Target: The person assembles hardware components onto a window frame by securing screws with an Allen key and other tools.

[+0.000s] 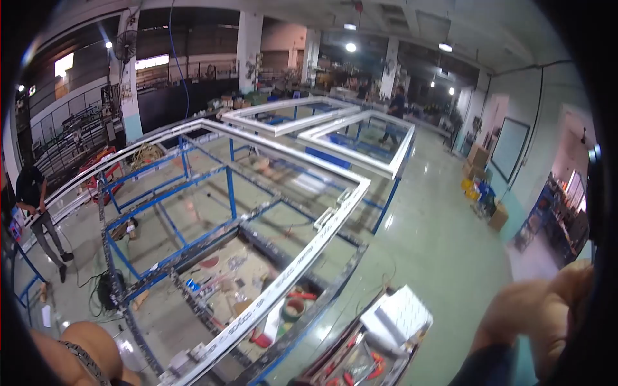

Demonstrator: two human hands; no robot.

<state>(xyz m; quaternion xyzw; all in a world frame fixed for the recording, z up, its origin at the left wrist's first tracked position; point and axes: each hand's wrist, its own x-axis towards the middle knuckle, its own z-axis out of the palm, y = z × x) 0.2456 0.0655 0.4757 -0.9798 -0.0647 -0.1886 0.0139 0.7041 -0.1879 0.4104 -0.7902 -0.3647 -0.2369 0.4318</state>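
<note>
My left hand (96, 344) is at the bottom left corner, with a metal-link band (82, 359) round the wrist; its fingers are hidden. At the lower right, close to the camera, my right hand (537, 312) is raised with its fingers curled; whatever they hold, if anything, cannot be made out. Between the hands a large white profile frame (302, 257) lies across a blue metal stand (230, 193). Printed lettering runs along the near bar. The left hand is nearest to that bar's lower end, and no contact shows.
A tool cart (347, 360) holds red-handled tools and white sheets (396, 318). More white frames (360, 141) lie on stands behind. A person (38, 212) stands at the left, another (396, 106) at the back. Cardboard boxes (476, 157) line the right wall.
</note>
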